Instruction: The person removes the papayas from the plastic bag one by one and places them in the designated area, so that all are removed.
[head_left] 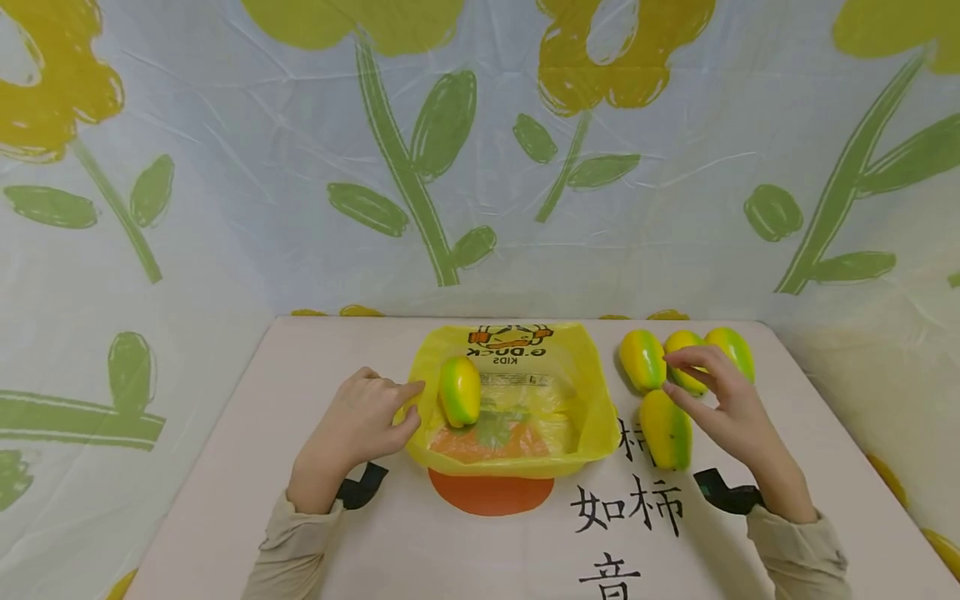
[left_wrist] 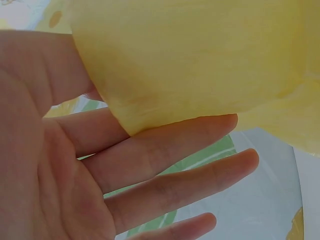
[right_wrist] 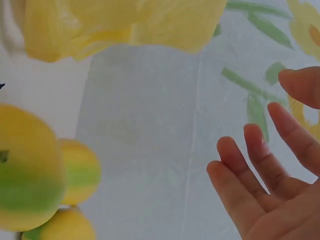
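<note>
A yellow plastic bag [head_left: 594, 421] lies spread open on the table, one smooth yellow-and-green papaya-like fruit [head_left: 460, 392] inside it toward the left. At the bag's left edge is my left hand [head_left: 356, 423], thumb and index finger reaching past the rim and apart from each other. In the left wrist view the bag's film [left_wrist: 195, 60] covers those two fingertips, while the other fingers extend below it. My right hand [head_left: 726, 408], fingers spread and holding nothing, hovers over several similar fruits. The nearest fruit [head_left: 663, 433] lies beside its thumb; another fruit [head_left: 642, 360] is just behind.
Two more fruits, a rear one [head_left: 732, 348] and one partly behind the right fingers, lie at the table's back right. Black printed characters [head_left: 628, 506] and an orange shape [head_left: 491, 496] mark the tabletop [head_left: 420, 550]. A flowered cloth [head_left: 285, 158] hangs around behind.
</note>
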